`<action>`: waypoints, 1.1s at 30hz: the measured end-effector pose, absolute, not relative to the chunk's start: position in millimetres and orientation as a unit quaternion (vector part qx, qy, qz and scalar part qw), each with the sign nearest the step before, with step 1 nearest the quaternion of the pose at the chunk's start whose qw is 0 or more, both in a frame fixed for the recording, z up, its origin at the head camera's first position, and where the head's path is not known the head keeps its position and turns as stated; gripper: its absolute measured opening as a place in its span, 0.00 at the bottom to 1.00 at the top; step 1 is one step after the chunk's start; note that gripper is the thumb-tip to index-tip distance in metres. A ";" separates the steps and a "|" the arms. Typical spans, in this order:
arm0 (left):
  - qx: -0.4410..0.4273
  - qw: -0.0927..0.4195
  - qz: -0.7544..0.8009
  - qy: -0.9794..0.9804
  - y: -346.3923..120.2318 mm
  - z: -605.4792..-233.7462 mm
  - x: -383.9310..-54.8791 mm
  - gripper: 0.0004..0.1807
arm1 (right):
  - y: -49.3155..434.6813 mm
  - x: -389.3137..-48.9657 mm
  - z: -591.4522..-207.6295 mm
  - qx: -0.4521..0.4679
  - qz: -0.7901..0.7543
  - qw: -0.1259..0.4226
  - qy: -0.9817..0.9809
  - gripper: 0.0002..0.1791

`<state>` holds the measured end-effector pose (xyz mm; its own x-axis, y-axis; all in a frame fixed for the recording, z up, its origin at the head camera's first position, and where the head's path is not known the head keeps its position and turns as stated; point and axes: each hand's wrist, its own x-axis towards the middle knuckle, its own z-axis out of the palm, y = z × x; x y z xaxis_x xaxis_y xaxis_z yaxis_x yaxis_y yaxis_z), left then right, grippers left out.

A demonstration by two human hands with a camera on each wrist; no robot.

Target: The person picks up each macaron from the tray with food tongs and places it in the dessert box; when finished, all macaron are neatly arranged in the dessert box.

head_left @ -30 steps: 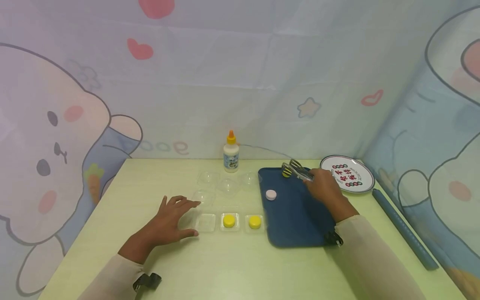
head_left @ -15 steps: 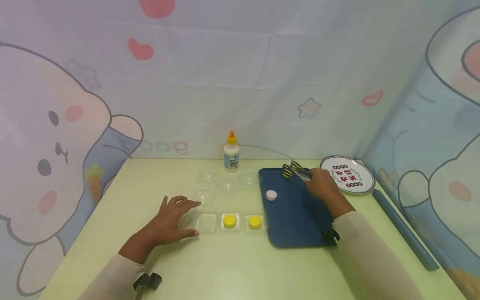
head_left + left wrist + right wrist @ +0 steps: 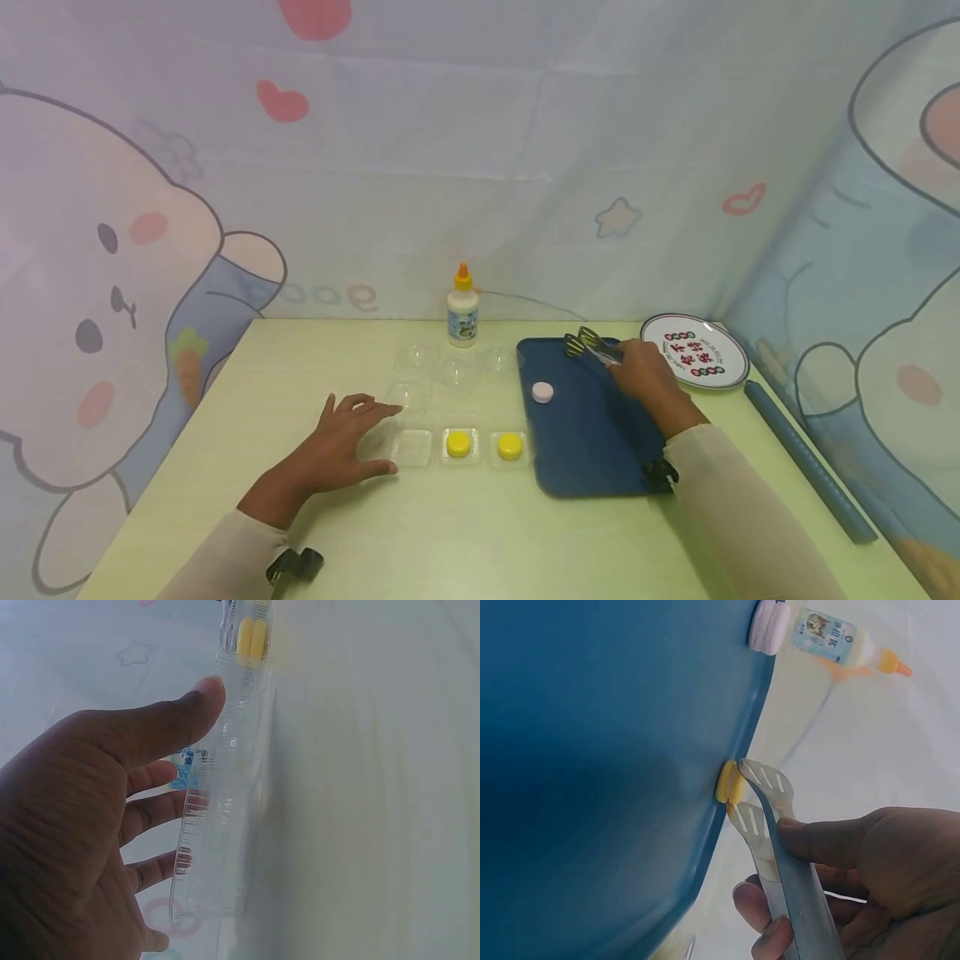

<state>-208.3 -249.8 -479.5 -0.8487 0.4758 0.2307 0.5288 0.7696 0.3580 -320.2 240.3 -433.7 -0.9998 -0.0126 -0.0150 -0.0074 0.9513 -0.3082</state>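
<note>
My right hand grips metal tongs with slotted heads over the far edge of the blue tray. The tongs' heads stand on either side of a yellow macaron lying on the tray. A pale pink macaron lies to its left. My left hand is spread at the left end of a clear plastic box, thumb and index finger at its edge; whether they touch it is hard to tell. Two yellow macarons, a middle one and a right one, sit in box compartments.
Clear domed lids lie behind the box compartments. A glue bottle with an orange tip stands at the back by the cloth wall. To the right are a printed white plate and a long dark blue bar.
The tongs and right hand have shifted only very slightly around the yellow macaron on the tray. My left hand stays in place beside the box.
</note>
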 end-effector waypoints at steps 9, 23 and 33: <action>-0.272 0.069 -0.213 -0.936 -249.0 -481.0 -208.8 0.45 | 243.4 -313.8 -428.3 -0.008 -0.146 0.002 0.989 0.26; -0.263 0.056 -0.216 -0.938 -249.7 -482.4 -209.1 0.44 | 233.3 -280.1 -412.8 -0.056 -0.168 -0.046 0.983 0.25; -0.267 0.059 -0.215 -0.938 -249.5 -482.1 -209.4 0.43 | 212.2 -254.6 -405.1 -0.107 -0.195 -0.089 0.971 0.23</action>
